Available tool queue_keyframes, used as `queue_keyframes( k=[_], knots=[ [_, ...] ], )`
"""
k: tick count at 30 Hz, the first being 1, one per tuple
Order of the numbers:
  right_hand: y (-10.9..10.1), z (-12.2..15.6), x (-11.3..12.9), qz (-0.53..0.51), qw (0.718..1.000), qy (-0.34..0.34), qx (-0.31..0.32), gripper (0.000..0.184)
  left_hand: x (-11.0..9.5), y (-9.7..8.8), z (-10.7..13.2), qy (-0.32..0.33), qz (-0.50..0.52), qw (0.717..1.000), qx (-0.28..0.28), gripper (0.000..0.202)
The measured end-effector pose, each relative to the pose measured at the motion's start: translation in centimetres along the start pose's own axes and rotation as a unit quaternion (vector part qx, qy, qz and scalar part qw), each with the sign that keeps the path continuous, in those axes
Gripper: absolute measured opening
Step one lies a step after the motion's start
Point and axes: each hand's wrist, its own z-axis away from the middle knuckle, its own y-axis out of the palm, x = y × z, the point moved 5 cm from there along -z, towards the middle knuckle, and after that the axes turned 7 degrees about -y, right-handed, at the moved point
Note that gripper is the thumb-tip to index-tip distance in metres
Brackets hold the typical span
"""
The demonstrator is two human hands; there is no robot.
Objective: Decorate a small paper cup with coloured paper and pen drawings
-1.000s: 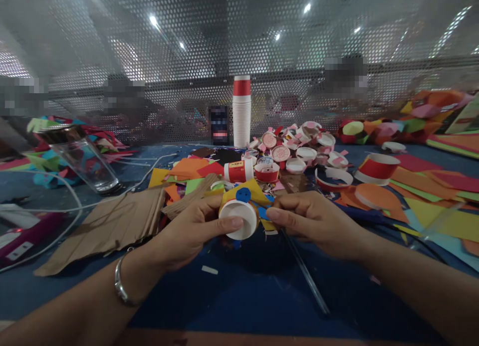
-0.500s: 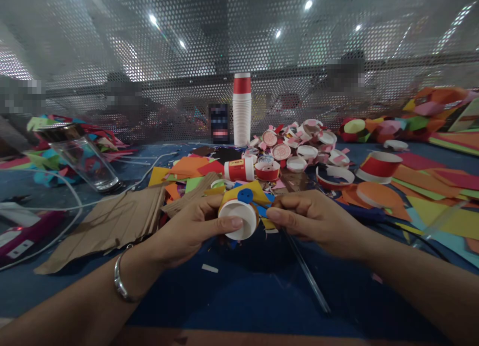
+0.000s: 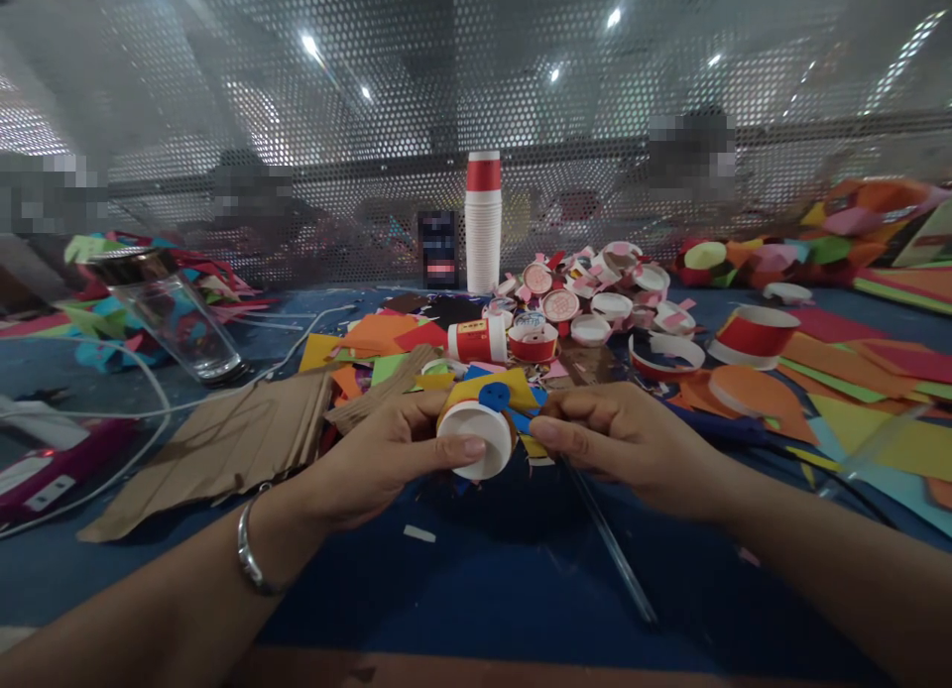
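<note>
Box of magenta plastic with a white panel sits far left, and next along comes a clear glass jar with a dark lid, leaning in view. Brown corrugated cardboard lies below it, then a silver bracelet on the wrist of the left hand, and what a grip here: thumb across the round white end of a small paper cup with yellow around its side, fingers behind, holding it mid-air at the centre! A tall stack of white paper cups topped in red towers behind. Up at the cup's rim, a blue round disc; just beside it, a narrow blue strip, pinched between thumb and fingers by the right hand. A slender clear rod slants below, and orange paper sheets spread far right.
</note>
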Motion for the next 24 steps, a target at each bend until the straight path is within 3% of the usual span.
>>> queue_keyframes(
  k=[24],
  knots=[
    [0.06,0.28,0.11,0.043,0.999,-0.003,0.015,0.046,-0.88,-0.02,0.30,-0.006,-0.061,0.998,-0.012,0.016]
  ],
)
